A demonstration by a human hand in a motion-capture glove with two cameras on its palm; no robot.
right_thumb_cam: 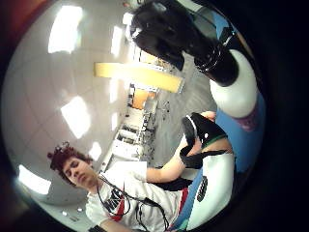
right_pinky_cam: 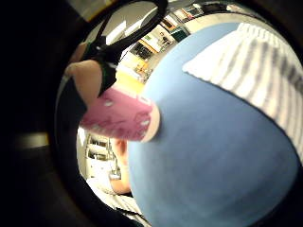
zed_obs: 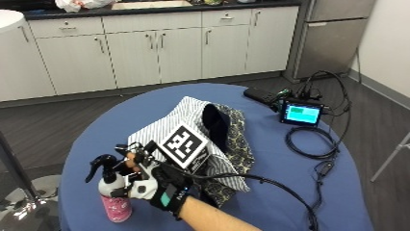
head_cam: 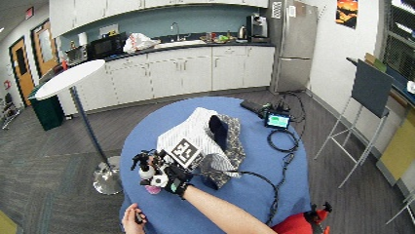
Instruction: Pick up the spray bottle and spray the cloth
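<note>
A spray bottle (zed_obs: 114, 195) with a black trigger head, white neck and pink label stands near the front left edge of the round blue table (zed_obs: 288, 192). My gloved right hand (zed_obs: 157, 185) is against its right side, with the fingers (zed_obs: 131, 161) curled round the neck just under the trigger. In the palm views the pink label (right_pinky_cam: 120, 116) and the black head with white shoulder (right_thumb_cam: 227, 82) lie close to the palm. The cloth, a striped white piece (zed_obs: 185, 113) heaped with a dark one and a patterned one, lies just behind the hand in the middle of the table.
A small screen (zed_obs: 302, 113) with looping black cables and a flat black device (zed_obs: 259, 95) sit at the table's far right. The person's bare left hand (head_cam: 133, 218) is at the near edge. White cabinets (zed_obs: 160, 48) line the back wall.
</note>
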